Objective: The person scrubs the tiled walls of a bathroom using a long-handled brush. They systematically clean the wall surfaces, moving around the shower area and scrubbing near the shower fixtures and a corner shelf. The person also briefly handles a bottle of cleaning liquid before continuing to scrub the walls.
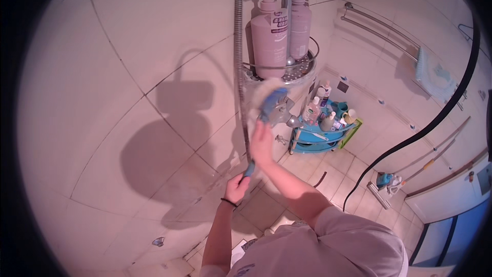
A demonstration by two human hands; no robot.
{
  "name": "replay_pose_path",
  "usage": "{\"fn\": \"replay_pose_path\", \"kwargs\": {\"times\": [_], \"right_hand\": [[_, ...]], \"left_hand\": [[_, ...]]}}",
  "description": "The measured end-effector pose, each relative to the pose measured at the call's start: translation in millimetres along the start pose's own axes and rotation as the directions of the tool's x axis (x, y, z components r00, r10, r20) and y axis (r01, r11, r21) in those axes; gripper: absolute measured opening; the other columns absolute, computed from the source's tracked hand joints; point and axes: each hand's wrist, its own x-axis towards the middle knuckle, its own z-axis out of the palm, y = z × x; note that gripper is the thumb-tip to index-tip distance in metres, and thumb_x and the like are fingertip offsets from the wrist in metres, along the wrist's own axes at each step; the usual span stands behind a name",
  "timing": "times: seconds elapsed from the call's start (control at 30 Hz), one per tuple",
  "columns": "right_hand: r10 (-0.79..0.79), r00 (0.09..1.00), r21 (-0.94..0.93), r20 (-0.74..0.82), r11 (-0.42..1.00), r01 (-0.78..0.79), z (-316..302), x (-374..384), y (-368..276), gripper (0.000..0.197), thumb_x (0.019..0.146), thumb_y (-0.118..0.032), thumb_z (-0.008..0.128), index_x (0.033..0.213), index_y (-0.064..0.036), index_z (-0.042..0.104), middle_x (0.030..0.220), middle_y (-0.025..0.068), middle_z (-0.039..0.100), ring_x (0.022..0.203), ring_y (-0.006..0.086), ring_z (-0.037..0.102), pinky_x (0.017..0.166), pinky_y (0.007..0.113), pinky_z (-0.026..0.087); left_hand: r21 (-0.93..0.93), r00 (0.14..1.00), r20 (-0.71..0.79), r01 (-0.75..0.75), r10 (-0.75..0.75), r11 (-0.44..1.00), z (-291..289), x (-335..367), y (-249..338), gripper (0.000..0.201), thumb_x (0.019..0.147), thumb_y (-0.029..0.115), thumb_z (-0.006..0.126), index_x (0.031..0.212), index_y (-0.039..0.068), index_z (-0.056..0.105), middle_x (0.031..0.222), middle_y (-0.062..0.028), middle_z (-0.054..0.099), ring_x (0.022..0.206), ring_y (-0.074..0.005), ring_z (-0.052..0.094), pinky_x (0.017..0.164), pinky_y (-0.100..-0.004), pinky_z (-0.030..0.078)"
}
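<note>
"Grip closed?"
"Both: my left hand (237, 188) curls round the brush's blue handle (249, 169), my right hand (262, 142) wraps it just below the blurred brush head (275, 97), frame centre, beside the tap (283, 113)."
"How far along?"
"Partway, I'd judge; what's finished or left, I can't tell."
"Obstacles?"
"Pink bottles (269, 43) on the shelf (301, 73) just above, a hose (239, 36) close left; a blue rack (315, 147) right of centre."

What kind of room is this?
It looks like a bathroom, probably the shower part. You can see a ribbed metal hose by the tiled wall, big pink pump bottles on a corner shelf, and a towel rail on the far side.
</note>
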Motion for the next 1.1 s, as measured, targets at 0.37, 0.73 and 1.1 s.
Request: {"fn": "replay_pose_path", "kwargs": {"times": [0.37, 0.73, 1.1], "right_hand": [[0.106, 0.989, 0.180, -0.101, 0.980, -0.086, 8.6, -10.0, 3.5, 0.028, 0.089, -0.026, 0.034, 0.076, -0.0023, 0.042, 0.054, 0.0070, 0.042, 0.049, 0.0162, 0.043, 0.046, 0.031, 0.035], [0.458, 0.889, 0.272, -0.030, 0.859, -0.433, -63.2, 87.9, 32.8, 0.033, 0.089, -0.028, 0.033, 0.082, 0.0011, 0.045, 0.059, 0.0165, 0.047, 0.053, 0.0265, 0.048, 0.052, 0.039, 0.037], [0.458, 0.834, 0.517, 0.308, 0.655, -0.551, -101.1, 99.1, 54.8, 0.022, 0.088, -0.031, 0.040, 0.082, -0.0099, 0.039, 0.053, -0.0011, 0.038, 0.035, 0.0070, 0.034, 0.029, 0.021, 0.027]], "left_hand": [[0.531, 0.977, -0.076, -0.131, 0.201, 0.837, -26.0, -21.6, 33.4, 0.029, 0.079, 0.025, 0.056, 0.099, 0.003, 0.055, 0.071, -0.0169, 0.058, 0.065, -0.0221, 0.060, 0.056, -0.0310, 0.044], [0.647, 0.979, 0.044, -0.180, 0.200, 0.741, 66.5, 31.8, 103.0, 0.026, 0.079, 0.028, 0.055, 0.094, 0.006, 0.056, 0.065, -0.0164, 0.055, 0.058, -0.0302, 0.054, 0.050, -0.0344, 0.041], [0.442, 0.985, -0.164, 0.115, -0.046, 0.890, 142.5, 26.1, 70.3, 0.032, 0.081, 0.020, 0.056, 0.109, 0.004, 0.052, 0.063, -0.0033, 0.053, 0.056, -0.0077, 0.046, 0.053, -0.0226, 0.041]]}}
